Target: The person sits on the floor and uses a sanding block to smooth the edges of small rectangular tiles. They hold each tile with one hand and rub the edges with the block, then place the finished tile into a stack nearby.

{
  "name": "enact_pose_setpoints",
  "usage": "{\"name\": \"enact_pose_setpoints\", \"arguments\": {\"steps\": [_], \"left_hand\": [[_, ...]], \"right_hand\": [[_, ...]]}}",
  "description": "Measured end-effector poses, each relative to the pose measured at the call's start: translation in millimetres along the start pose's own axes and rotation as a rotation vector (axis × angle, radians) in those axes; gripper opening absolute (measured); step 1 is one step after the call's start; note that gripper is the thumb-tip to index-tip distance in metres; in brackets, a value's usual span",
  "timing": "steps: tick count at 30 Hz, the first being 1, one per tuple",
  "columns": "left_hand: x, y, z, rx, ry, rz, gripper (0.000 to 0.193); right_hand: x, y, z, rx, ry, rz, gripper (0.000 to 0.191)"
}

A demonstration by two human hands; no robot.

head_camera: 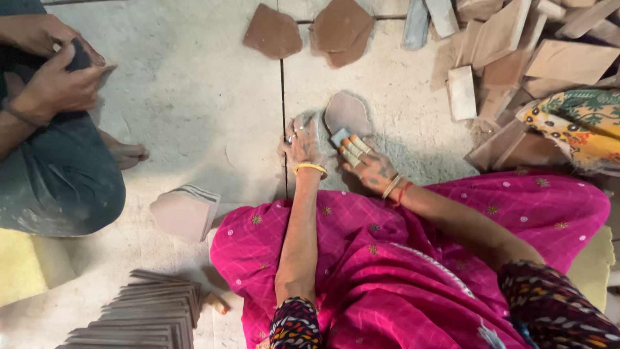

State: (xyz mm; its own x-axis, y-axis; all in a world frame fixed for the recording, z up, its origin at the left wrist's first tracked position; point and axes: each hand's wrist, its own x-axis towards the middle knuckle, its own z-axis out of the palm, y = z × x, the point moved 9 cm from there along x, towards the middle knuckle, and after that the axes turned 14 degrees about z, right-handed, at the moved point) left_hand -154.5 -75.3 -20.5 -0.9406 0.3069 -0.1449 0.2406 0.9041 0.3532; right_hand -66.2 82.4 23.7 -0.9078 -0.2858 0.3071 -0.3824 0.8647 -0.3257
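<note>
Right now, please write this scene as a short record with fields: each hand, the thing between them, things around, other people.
left hand: pressed flat on the dusty floor, beside a flat tile piece
right hand: fingers hold a small grey block against the tile piece
tile piece: brownish, lies flat on the floor
near left knee: small stack of pale tiles
bottom left: grey tile stacks
top right: heap of tile scraps
other person: crouches at left, hands together

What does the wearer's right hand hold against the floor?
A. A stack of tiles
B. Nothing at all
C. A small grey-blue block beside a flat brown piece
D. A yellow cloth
C: the right hand pinches a small grey-blue block at the edge of the flat brown piece on the floor.
</note>
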Motion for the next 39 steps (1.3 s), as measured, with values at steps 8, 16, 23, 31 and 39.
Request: {"name": "enact_pose_setpoints", "arguments": {"steps": [8,16,23,31,39], "left_hand": [[-5.9,5.7,-12.0,0.332,0.329,0.112,0.091],[-6.1,2.2,-2.6,-0.097,0.054,-0.001,0.097],[-4.8,8.4,-15.3,0.334,0.270,0.082,0.074],[1.2,-1.1,-8.5,0.204,0.205,0.003,0.116],[-2.5,11.4,-25.5,0.005,0.061,0.036,0.112]], "right_hand": [[64.2,16.9,-3.4,0.003,-0.028,0.141,0.034],[55.5,6.8,24.1,-0.203,-0.181,-0.101,0.020],[65.7,6.9,26.1,-0.131,-0.089,-0.166,0.033],[70.8,24.1,41.2,-0.204,-0.307,0.017,0.024],[61.0,40.7,12.3,-0.214,-0.060,0.116,0.040]]}}
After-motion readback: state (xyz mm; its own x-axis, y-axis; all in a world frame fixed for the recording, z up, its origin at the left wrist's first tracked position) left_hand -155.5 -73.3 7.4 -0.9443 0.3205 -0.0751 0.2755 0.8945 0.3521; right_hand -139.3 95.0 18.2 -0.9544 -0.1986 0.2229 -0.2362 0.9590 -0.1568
